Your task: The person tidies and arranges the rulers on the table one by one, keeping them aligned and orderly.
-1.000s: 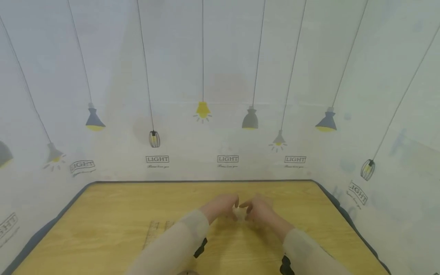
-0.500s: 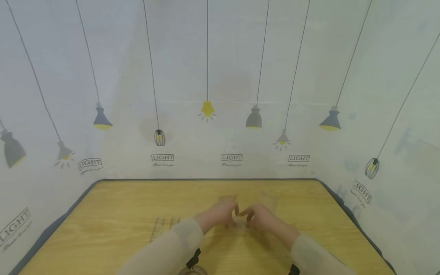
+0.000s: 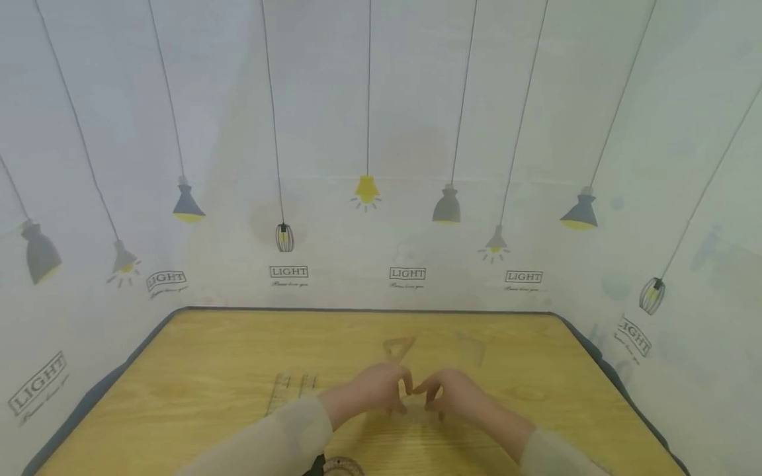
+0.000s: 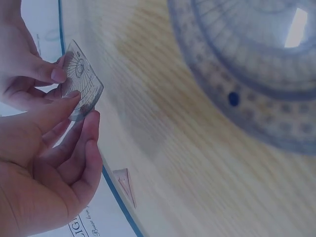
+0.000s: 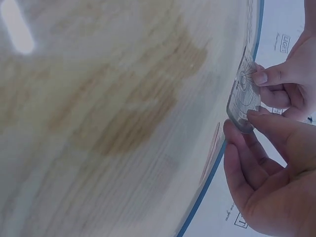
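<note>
A small clear protractor (image 4: 85,81) with fine radiating lines is pinched between both hands above the table. My left hand (image 3: 374,389) grips one end between thumb and fingers, as the left wrist view shows of that hand (image 4: 54,158). At the other end my right hand (image 3: 457,395) pinches it with thumb and fingers; the right wrist view shows this hand (image 5: 276,170) close up and the protractor (image 5: 243,101) tilted. From the head, the protractor is a faint pale shape between the fingertips.
Beyond the hands lie an orange-tinted set square (image 3: 397,346) and a clear one (image 3: 474,348) on the wooden table (image 3: 238,337). Two clear rulers (image 3: 277,391) are left of the hands. A round clear protractor (image 3: 343,465) sits at the near edge. A lamp-patterned wall (image 3: 333,264) surrounds the table.
Both hands have come nearer the body with the protractor, uncovering the two set squares behind them. The head view has turned slightly left, showing more of the round protractor.
</note>
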`<state>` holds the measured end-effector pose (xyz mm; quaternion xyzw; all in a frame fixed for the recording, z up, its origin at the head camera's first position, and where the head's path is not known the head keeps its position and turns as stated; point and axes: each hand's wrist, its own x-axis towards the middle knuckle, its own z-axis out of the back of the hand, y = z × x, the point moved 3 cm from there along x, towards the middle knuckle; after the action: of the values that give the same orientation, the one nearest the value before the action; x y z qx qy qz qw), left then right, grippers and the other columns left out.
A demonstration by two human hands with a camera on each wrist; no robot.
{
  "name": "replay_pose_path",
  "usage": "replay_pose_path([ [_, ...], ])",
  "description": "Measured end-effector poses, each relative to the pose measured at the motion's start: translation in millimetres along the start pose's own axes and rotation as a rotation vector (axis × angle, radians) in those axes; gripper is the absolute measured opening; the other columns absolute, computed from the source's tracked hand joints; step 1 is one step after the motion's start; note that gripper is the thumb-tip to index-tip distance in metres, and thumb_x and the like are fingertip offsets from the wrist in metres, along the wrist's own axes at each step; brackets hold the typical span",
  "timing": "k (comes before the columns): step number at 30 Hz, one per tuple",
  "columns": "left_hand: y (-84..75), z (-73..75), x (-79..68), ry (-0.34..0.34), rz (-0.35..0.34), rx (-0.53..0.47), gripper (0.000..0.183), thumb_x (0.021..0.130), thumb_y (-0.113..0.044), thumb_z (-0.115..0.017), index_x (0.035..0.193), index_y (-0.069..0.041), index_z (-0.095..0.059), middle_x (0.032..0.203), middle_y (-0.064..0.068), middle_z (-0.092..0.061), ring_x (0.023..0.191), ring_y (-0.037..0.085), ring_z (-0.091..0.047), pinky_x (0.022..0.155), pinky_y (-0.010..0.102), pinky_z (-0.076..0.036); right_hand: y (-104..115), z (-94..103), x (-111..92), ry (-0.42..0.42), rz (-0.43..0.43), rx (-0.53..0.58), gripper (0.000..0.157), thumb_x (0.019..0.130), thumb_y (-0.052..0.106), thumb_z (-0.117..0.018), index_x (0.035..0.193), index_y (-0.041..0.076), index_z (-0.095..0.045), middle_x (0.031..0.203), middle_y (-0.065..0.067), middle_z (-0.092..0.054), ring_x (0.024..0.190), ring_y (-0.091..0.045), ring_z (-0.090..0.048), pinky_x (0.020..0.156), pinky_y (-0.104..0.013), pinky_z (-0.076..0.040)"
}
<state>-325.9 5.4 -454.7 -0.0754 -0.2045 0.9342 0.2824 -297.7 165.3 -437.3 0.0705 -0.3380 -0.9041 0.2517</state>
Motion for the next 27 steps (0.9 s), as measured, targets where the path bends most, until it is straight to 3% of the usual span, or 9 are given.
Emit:
replay_pose_path([
  [1, -0.3, -0.5, -2.3, 0.005, 0.002, -0.007, 0.028, 0.072, -0.013, -0.086, 0.093, -0.015, -0.066, 0.1, 0.001, -0.07, 0.052, 0.003, -0.055, 0.057, 0.018, -0.048, 1, -0.7, -2, 0.0, 0.005, 0.002, 0.027, 0.078, -0.005, -0.073, 0.105, 0.001, -0.073, 0.075, 0.003, -0.064, 0.049, -0.015, -0.06, 0.056, -0.026, -0.05],
  [4, -3.8, 0.0, -9.4, 0.017, 0.001, 0.006, 0.027, 0.074, -0.014, -0.085, 0.093, -0.017, -0.066, 0.06, -0.008, -0.06, 0.051, 0.003, -0.055, 0.058, 0.019, -0.047, 5, -2.4, -7, -0.012, 0.008, 0.015, 0.022, 0.079, -0.002, -0.074, 0.101, 0.002, -0.073, 0.075, 0.003, -0.065, 0.05, -0.015, -0.061, 0.06, -0.029, -0.052],
  [10, -12.5, 5.4, -31.2, 0.049, -0.009, -0.032, 0.026, 0.074, -0.01, -0.084, 0.09, -0.017, -0.065, 0.059, -0.01, -0.057, 0.051, 0.003, -0.055, 0.057, 0.018, -0.047, 11, -9.9, -16, -0.008, 0.027, 0.097, 0.017, 0.079, -0.003, -0.073, 0.096, -0.001, -0.071, 0.076, 0.0, -0.065, 0.052, -0.016, -0.061, 0.054, -0.027, -0.053],
  [13, -12.9, 4.6, -41.1, 0.076, -0.014, -0.134, 0.026, 0.075, -0.003, -0.082, 0.089, -0.015, -0.063, 0.058, -0.008, -0.059, 0.048, 0.005, -0.058, 0.055, 0.018, -0.049, 12, -15.8, -19, 0.006, 0.032, 0.108, 0.015, 0.08, -0.002, -0.073, 0.095, 0.001, -0.072, 0.076, 0.002, -0.065, 0.054, -0.013, -0.06, 0.051, -0.025, -0.051],
  [17, -11.7, 2.9, -50.8, 0.128, -0.018, -0.281, 0.025, 0.076, 0.004, -0.079, 0.087, -0.012, -0.063, 0.058, -0.004, -0.061, 0.047, 0.009, -0.06, 0.052, 0.02, -0.05, 12, -23.3, -24, 0.033, 0.03, 0.113, 0.011, 0.081, 0.0, -0.073, 0.091, 0.005, -0.072, 0.077, 0.005, -0.066, 0.063, -0.008, -0.06, 0.056, -0.024, -0.052],
  [19, -12.3, 3.1, -55.2, 0.146, -0.019, -0.307, 0.024, 0.076, 0.004, -0.078, 0.087, -0.012, -0.064, 0.058, -0.003, -0.061, 0.047, 0.009, -0.06, 0.052, 0.02, -0.05, 13, -25.5, -26, 0.047, 0.037, 0.136, 0.01, 0.082, -0.001, -0.073, 0.089, 0.006, -0.072, 0.078, 0.004, -0.068, 0.067, -0.008, -0.061, 0.059, -0.024, -0.053],
  [27, -15.6, 6.7, -68.8, 0.124, -0.046, -0.246, 0.027, 0.069, 0.005, -0.081, 0.082, -0.013, -0.065, 0.059, -0.007, -0.062, 0.05, 0.004, -0.056, 0.053, 0.018, -0.048, 20, -31.7, -30, 0.108, 0.081, 0.191, 0.009, 0.081, -0.004, -0.072, 0.086, 0.004, -0.072, 0.08, 0.003, -0.069, 0.073, -0.007, -0.062, 0.066, -0.023, -0.053],
])
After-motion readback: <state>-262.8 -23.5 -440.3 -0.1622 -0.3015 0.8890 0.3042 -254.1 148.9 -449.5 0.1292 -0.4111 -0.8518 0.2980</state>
